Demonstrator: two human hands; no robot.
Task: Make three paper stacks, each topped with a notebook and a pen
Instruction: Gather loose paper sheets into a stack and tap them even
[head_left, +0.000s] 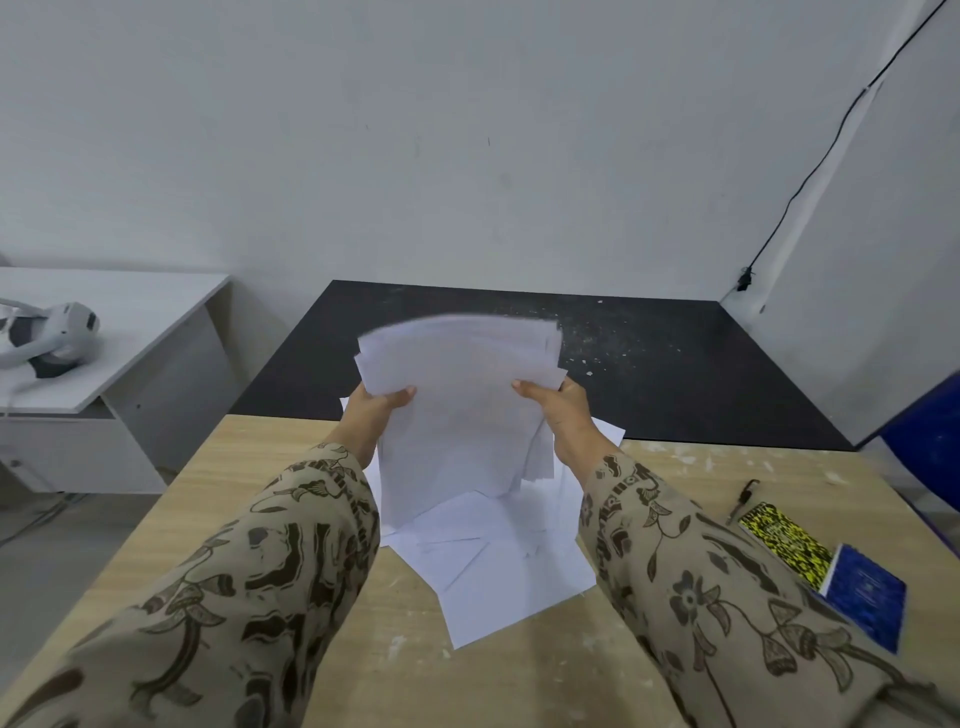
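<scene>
Fingers (402, 396) of left hand (371, 415) and right hand (563, 410) clamp a paper sheaf (462, 405) over the table (249, 483), apparently squaring it to lay down.

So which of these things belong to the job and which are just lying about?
Job: white paper bundle gripped by left hand and right hand; loose white sheets on the wooden table; yellow-and-black notebook; blue notebook; black pen.
Lying about: white headset-like device on the white side desk; black wall cable.
</scene>
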